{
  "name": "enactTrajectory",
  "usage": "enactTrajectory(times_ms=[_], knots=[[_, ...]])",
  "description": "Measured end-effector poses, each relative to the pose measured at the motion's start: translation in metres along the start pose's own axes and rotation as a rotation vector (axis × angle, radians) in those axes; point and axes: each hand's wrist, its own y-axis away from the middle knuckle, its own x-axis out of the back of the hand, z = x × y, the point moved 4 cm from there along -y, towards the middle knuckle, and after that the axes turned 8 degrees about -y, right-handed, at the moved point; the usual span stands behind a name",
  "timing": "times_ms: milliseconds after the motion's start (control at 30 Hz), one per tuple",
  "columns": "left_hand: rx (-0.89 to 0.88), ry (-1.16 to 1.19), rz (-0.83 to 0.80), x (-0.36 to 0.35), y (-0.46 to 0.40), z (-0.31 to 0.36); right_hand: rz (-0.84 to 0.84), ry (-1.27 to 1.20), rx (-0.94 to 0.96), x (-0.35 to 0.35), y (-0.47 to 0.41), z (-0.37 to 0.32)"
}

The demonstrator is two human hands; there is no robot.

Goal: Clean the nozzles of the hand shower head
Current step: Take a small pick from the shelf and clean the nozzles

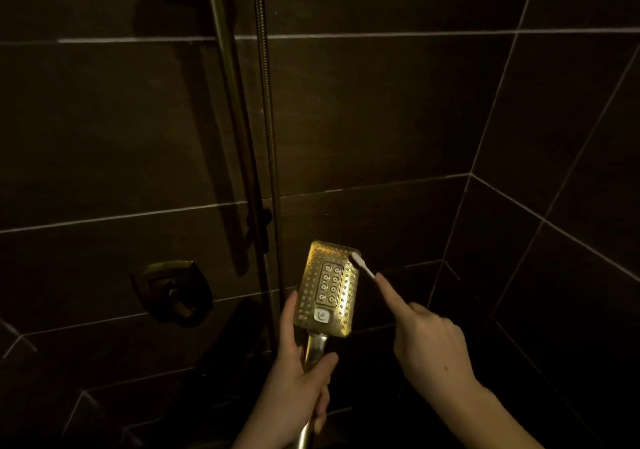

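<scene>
A dim shower stall with dark tiled walls (pixel 381 109). At far left, around eight o'clock in the view, a brass valve (pixel 172 291) sits on the wall. Just right of it, a rail (pixel 225 60) and a hose (pixel 265 102) run down from twelve o'clock.

Low in the centre, at about six o'clock, the left hand (pixel 294 372) grips the handle (pixel 314 348) of the gold shower head (pixel 327 287), fingers curled round it, thumb up along the head's left edge. The head stands upright, its nozzle face toward the viewer, with a white button (pixel 322 316) near its bottom.

To the right, near five o'clock, the right hand (pixel 429 344) holds a thin white brush (pixel 363 266), index finger stretched along the stem; how the other fingers lie cannot be told. The brush tip touches the head's upper right corner, at one o'clock on the face.

The step appears to be scrubbing the outer nozzles. To do it well, it likely helps to keep the left grip firm so the head does not twist, press lightly, and work the tip nozzle by nozzle down the right edge before crossing to the centre rows.
</scene>
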Motion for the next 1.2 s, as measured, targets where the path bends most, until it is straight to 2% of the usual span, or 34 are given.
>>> enactTrajectory(times_ms=[133, 200, 267, 367, 433, 567, 700, 833, 967, 1100, 1200], knots=[[0.004, -0.013, 0.009, -0.001, 0.005, -0.008, -0.06, -0.067, 0.084, -0.016, 0.017, -0.009], [0.013, -0.01, -0.012, 0.0, 0.007, -0.01, -0.016, -0.114, 0.076, -0.008, 0.008, -0.001], [0.016, -0.003, -0.032, 0.001, 0.007, -0.008, 0.021, -0.097, 0.048, 0.003, -0.008, 0.007], [-0.01, -0.024, -0.04, 0.004, 0.003, -0.006, -0.054, -0.047, 0.156, 0.0, -0.011, -0.016], [-0.025, -0.031, -0.039, 0.005, 0.001, -0.008, -0.041, -0.017, 0.199, -0.004, -0.008, -0.024], [-0.04, -0.057, -0.011, 0.007, 0.0, -0.009, 0.03, -0.034, 0.139, 0.008, -0.026, -0.019], [-0.027, -0.021, 0.004, 0.018, -0.001, -0.011, -0.122, 0.028, 0.297, -0.008, -0.004, -0.036], [-0.041, -0.007, 0.014, 0.027, 0.0, -0.011, -0.109, 0.058, 0.336, -0.006, -0.004, -0.038], [-0.045, -0.009, 0.014, 0.033, 0.001, -0.007, -0.046, 0.047, 0.267, 0.014, -0.024, -0.031], [-0.025, -0.013, 0.022, 0.039, 0.002, -0.007, -0.202, 0.098, 0.389, -0.003, -0.007, -0.042], [-0.028, -0.017, 0.01, 0.043, 0.003, -0.008, -0.125, 0.094, 0.321, 0.005, -0.019, -0.029]])
